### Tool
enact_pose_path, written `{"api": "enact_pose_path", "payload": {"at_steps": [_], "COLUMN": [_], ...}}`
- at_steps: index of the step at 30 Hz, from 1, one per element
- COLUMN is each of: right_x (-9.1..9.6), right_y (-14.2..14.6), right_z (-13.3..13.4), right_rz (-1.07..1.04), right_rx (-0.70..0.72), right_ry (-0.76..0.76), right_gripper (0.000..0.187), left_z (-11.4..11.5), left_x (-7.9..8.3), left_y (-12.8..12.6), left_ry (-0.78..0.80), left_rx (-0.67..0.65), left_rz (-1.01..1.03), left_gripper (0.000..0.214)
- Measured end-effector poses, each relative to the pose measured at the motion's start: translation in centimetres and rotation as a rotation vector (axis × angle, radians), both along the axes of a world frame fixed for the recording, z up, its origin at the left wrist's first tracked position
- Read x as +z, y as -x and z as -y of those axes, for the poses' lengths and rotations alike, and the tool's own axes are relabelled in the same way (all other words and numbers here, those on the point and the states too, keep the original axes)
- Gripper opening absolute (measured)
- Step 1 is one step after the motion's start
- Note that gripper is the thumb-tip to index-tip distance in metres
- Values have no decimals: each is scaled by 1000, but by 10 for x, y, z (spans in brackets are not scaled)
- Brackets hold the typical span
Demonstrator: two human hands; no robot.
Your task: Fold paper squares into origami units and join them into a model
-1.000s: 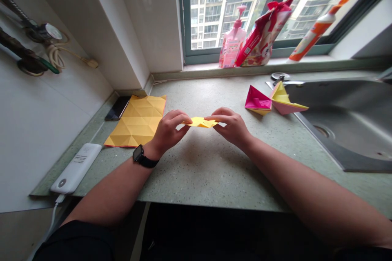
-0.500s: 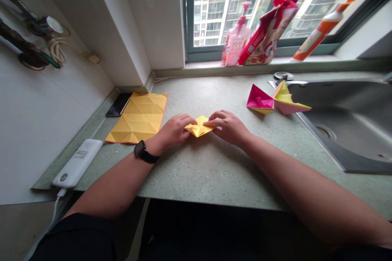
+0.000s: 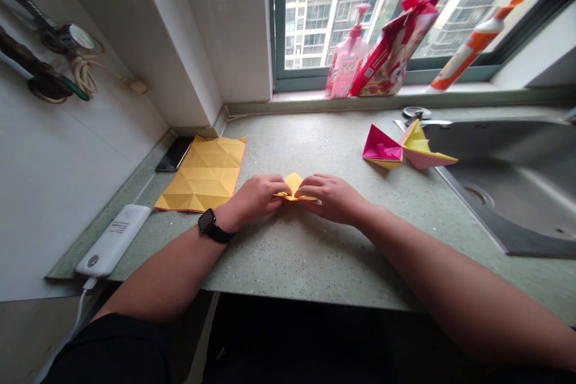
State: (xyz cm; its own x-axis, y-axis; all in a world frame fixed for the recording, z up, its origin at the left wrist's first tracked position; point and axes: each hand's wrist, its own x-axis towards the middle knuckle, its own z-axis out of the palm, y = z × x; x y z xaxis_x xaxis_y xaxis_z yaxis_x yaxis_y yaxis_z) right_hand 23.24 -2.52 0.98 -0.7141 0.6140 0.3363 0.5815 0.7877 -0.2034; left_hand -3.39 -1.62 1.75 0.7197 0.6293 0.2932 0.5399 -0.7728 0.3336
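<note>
- So, the biggest thing is your speckled green table [image 3: 288, 264].
- Past its back edge is a window [image 3: 310, 30], with tall buildings outside.
- A shiny metal sink [image 3: 517, 192] sits in the table on your right.
- A big yellow sheet [image 3: 204, 174], full of crease lines, lies flat on your left.
- A red and white bag [image 3: 398, 51] leans on the window ledge. A pink pump bottle [image 3: 346, 63] is on its left, and an orange and white bottle [image 3: 470, 51] tilts on its right.
- Your left hand [image 3: 258, 195] pinches the left side of the small folded paper, thumb below and fingers on top.
- Your right hand [image 3: 333, 197] pinches the right side the same way, and its fingertips almost meet the left ones.
- A white power bank [image 3: 114, 240] with a cord lies near the table's left corner.
- A pink folded shape [image 3: 381, 146] and a yellow and pink one [image 3: 423, 153] sit side by side near the sink.
- A dark phone [image 3: 174, 154] lies beside the big sheet.
- The small folded paper [image 3: 293, 182], yellow, is right in front of you, between your hands. Its top corner points away from you.
- Smallest is the black watch [image 3: 207, 221] on your left wrist.
</note>
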Motion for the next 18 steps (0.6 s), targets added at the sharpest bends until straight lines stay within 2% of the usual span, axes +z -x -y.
{"api": "enact_pose_path", "payload": {"at_steps": [10,18], "right_x": [-2,6], "right_y": [-2,-1], "right_z": [-2,-3], "right_rz": [35,8], "right_rx": [-143,-151], "right_ry": [72,219], "right_gripper": [18,27], "left_z": [2,7], "left_x": [5,14], "left_y": [-1,-5], "left_ry": [16,254], "left_rx": [114,118], "left_rz": [-25,30], "left_gripper": [19,20]}}
